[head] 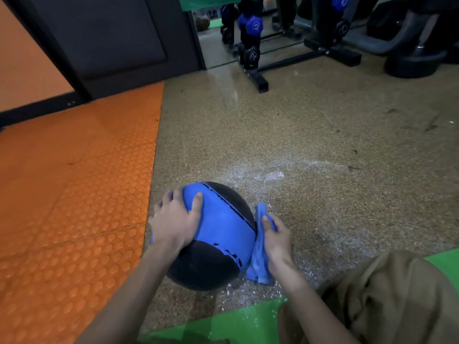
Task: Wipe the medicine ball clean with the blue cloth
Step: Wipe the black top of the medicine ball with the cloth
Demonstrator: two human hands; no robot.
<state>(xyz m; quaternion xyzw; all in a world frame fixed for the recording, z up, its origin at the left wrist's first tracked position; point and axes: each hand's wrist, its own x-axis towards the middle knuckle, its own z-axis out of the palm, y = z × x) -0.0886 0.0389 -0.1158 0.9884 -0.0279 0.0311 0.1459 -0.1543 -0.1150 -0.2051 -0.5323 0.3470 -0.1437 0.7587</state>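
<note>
the medicine ball (218, 234) sat on the floor (310, 135) at the lower centre of the frame. my left hand (173, 222) lay spread on its top to steady it, while my right hand (277, 242) gripped the blue cloth (258, 261) against its right side to rub there.

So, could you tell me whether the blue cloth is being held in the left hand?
No, the right hand grips the blue cloth against the medicine ball on its right side, while the left hand rests on top.
</note>
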